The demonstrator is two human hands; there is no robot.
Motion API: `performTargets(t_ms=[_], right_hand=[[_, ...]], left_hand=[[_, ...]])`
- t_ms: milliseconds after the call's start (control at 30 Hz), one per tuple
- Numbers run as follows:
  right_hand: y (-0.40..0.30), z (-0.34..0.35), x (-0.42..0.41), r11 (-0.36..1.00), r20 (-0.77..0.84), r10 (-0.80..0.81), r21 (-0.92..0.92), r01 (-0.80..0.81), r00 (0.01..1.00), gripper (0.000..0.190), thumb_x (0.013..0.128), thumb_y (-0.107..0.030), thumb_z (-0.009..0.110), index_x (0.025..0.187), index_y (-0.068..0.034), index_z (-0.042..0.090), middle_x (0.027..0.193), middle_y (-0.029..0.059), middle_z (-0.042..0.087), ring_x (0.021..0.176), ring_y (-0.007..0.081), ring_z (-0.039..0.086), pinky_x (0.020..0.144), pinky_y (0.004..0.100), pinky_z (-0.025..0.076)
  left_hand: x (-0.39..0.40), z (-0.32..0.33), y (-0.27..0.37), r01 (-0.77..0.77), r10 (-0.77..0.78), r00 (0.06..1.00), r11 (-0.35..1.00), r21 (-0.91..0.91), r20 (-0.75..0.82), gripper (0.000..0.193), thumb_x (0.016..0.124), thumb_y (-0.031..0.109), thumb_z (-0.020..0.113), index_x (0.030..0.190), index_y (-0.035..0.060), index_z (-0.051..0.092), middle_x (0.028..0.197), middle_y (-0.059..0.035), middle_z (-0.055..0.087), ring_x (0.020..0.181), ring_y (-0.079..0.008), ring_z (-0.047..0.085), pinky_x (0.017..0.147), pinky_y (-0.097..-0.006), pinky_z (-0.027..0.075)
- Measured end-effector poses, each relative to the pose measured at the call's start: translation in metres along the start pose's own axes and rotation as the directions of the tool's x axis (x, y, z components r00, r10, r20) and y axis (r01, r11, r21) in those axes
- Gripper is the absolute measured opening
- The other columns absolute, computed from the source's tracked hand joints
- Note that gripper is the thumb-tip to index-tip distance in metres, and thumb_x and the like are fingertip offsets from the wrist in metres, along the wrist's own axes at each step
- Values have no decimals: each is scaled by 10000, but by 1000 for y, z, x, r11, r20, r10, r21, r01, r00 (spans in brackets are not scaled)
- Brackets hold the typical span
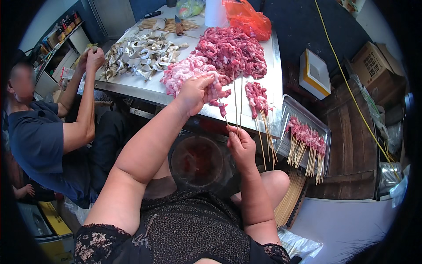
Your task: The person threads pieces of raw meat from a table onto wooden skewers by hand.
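My left hand point(194, 94) is at the near edge of a heap of pale, fatty meat pieces point(184, 71), its fingers curled around a piece at the tip of a bamboo skewer. Threaded lower on that skewer are a few small red meat pieces point(222, 109). My right hand point(242, 143) grips the skewer's lower end, along with two bare bamboo skewers point(236, 99) pointing up. Behind lies a larger heap of dark red meat strips point(234, 49). Several loaded meat skewers point(257, 95) rest at the table's right corner, their sticks overhanging the edge.
A metal tray point(324, 132) of finished skewers stands at right, above bundled bamboo skewers point(290, 199). Below my hands is a round tub point(197, 161). Grey-white sliced pieces point(141, 54) and a knife point(178, 26) lie on the metal-edged table point(148, 95). Another person point(43, 132) sits at left, hands raised.
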State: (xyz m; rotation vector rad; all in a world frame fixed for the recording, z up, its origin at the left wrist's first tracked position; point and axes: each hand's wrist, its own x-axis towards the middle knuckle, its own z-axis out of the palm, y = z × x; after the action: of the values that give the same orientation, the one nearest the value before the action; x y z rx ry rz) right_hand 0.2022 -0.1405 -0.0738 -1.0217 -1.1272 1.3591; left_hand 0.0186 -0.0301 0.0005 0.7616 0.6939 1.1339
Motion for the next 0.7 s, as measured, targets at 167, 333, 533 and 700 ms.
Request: performTargets(t_ms=[167,333,533,700], right_hand=[[8,8,-2,999,-4,-27,23,27,1000,202,928,-115,527,1090,-11,585,698,-31,525,579,25,441,522,160,343],[5,12,-2,999,-47,-46,-20,45,998,198,928,-118,528,1088,-18,589,699,-34,517,585,22,435,523,160,339],[9,14,-2,998,-54,-60,-34,58,997,200,926,-114,530,1092,-19,592,699,-36,515,585,20,430,520,157,333],[10,19,-2,997,-95,-67,-33,64,993,204,926,-109,528,1098,-17,590,699,-35,515,582,21,430,516,155,329]], left_hand=[[-2,8,-5,-24,20,999,995,-98,-43,220,952,144,414,1028,-8,553,802,-86,620,819,-264,654,754,-370,548],[-3,7,4,-48,38,994,993,-105,-98,233,950,115,413,1116,-18,508,872,-121,632,823,-240,650,775,-360,543],[1,1,2,-158,153,984,986,-52,-89,270,947,102,424,1206,34,458,911,-108,640,840,-195,648,794,-361,546],[1,3,-7,-172,170,985,981,-87,-36,309,953,116,420,1237,-2,385,1001,-168,613,908,-213,624,824,-336,516]])
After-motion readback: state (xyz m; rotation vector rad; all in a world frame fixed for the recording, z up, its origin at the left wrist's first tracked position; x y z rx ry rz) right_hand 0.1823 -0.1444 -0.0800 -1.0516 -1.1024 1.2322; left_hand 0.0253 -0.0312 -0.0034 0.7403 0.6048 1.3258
